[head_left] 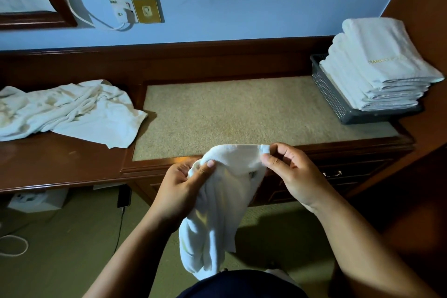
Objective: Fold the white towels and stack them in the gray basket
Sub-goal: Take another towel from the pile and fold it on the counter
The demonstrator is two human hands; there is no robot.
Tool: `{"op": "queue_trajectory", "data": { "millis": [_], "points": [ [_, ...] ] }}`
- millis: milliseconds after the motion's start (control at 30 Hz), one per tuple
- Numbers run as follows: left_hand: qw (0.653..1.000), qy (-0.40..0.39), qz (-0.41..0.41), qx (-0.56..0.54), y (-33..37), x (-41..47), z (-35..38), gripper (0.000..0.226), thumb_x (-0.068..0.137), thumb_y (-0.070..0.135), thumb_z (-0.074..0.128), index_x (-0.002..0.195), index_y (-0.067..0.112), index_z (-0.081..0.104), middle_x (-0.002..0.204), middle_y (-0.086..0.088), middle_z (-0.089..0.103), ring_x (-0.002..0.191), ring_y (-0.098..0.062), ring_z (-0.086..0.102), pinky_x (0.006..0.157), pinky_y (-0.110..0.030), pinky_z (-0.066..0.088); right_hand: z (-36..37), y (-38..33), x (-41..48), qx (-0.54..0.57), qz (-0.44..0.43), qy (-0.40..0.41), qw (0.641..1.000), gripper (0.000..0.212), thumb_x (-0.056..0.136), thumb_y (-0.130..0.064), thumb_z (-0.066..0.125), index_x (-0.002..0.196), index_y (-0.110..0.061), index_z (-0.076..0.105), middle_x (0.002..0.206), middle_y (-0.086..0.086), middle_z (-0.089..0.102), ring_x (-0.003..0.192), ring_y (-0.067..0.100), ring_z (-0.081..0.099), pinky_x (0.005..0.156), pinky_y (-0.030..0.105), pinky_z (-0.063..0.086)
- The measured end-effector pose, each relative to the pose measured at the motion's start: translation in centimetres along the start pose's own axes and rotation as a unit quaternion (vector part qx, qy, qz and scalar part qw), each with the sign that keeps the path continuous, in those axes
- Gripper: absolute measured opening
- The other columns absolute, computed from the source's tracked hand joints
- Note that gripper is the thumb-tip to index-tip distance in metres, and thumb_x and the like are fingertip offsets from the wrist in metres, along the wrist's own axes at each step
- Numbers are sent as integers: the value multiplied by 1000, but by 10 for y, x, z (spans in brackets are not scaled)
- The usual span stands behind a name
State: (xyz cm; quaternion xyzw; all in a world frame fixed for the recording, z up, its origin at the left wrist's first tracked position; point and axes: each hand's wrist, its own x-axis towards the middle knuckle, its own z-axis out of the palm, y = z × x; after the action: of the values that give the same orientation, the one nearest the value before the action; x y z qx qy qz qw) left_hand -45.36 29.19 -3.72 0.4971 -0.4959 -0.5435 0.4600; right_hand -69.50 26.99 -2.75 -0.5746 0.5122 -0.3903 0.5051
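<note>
A white towel (217,205) hangs unfolded in front of the desk edge, held up by both hands. My left hand (183,184) grips its top edge at the left, thumb over the cloth. My right hand (292,174) pinches the top right corner between thumb and forefinger. A loose heap of unfolded white towels (70,109) lies on the desk at the left. The gray basket (338,104) stands at the desk's right end, holding a stack of several folded white towels (377,68) that rises above its rim.
The wooden desk has a beige inlaid top (242,113) between the heap and the basket. A wooden wall panel (425,19) rises right of the basket. Under the desk, a white box (38,201), cables and a phone (123,197) are on the floor.
</note>
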Motion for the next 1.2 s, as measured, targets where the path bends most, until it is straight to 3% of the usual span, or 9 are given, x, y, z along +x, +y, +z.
{"op": "queue_trajectory", "data": {
  "millis": [133, 233, 300, 467, 633, 767, 967, 1067, 1200],
  "points": [
    [999, 42, 19, -14, -1, 2, -1, 22, 92, 37, 66, 100, 17, 69, 77, -8, 58, 71, -21, 53, 68, -38, 43, 5, 2, 3, 17, -37, 47, 998, 7, 98, -24, 60, 93, -21, 64, 59, -15, 47, 55, 2, 41, 55, 16, 36],
    [994, 101, 27, -13, 1, 9, -8, 25, 104, 16, 54, 117, 31, 69, 68, -11, 45, 62, -25, 39, 59, -37, 36, 9, 7, 5, -7, -40, 79, 996, 11, 98, -34, 57, 93, -25, 61, 64, -8, 46, 61, 6, 41, 58, 24, 36],
    [992, 118, 39, -13, 3, 12, -10, 29, 105, 11, 49, 112, 28, 72, 64, -11, 43, 60, -25, 38, 57, -35, 36, 13, 11, 4, -43, -36, 65, 996, 13, 98, -35, 55, 92, -25, 59, 68, -6, 47, 64, 5, 42, 62, 26, 38],
    [990, 100, 19, -93, 13, 11, 8, 23, 102, 10, 50, 98, 13, 72, 81, -8, 69, 76, -24, 68, 69, -36, 61, 30, 10, -6, -25, 13, 2, 1000, 11, 95, -24, 65, 97, -16, 58, 67, -8, 60, 62, 4, 55, 61, 20, 45],
    [995, 26, 47, -85, 24, 6, 24, 17, 89, 11, 64, 104, 7, 70, 101, -13, 76, 98, -27, 74, 86, -35, 60, 40, 9, -9, -33, 56, -58, 996, 45, 71, -50, 85, 109, -39, 62, 99, -9, 75, 89, 6, 71, 78, 29, 59],
    [997, -17, 69, -21, 28, 4, 26, 28, 91, -16, 59, 109, 4, 68, 104, -7, 77, 103, -19, 73, 89, -26, 56, 36, 13, -4, -116, 18, 38, 992, 28, 77, -61, 68, 89, -36, 65, 73, -15, 68, 66, -2, 62, 61, 19, 46],
    [959, 87, 127, 239, 15, 24, 16, 8, 95, 25, 69, 97, 31, 74, 82, 12, 75, 81, -5, 72, 73, -28, 57, 12, 3, -11, -119, -44, -17, 992, 21, 97, -32, 63, 78, -23, 65, 66, 3, 65, 58, 9, 58, 53, 32, 44],
    [935, 112, 177, 287, 10, 33, 18, 21, 93, 48, 59, 92, 30, 71, 90, 9, 61, 85, -10, 63, 70, -30, 53, 4, 2, -8, -125, -39, -37, 991, 22, 98, -33, 61, 79, -22, 64, 64, 3, 63, 55, 17, 55, 50, 34, 41],
    [937, 69, 184, 287, 16, 43, 31, 23, 98, 44, 51, 87, 27, 61, 76, 9, 58, 70, -11, 58, 59, -24, 45, -7, 0, 3, -134, -19, 4, 991, 19, 96, -34, 63, 81, -22, 67, 74, 0, 69, 67, 11, 66, 63, 32, 50]
  ]
}}
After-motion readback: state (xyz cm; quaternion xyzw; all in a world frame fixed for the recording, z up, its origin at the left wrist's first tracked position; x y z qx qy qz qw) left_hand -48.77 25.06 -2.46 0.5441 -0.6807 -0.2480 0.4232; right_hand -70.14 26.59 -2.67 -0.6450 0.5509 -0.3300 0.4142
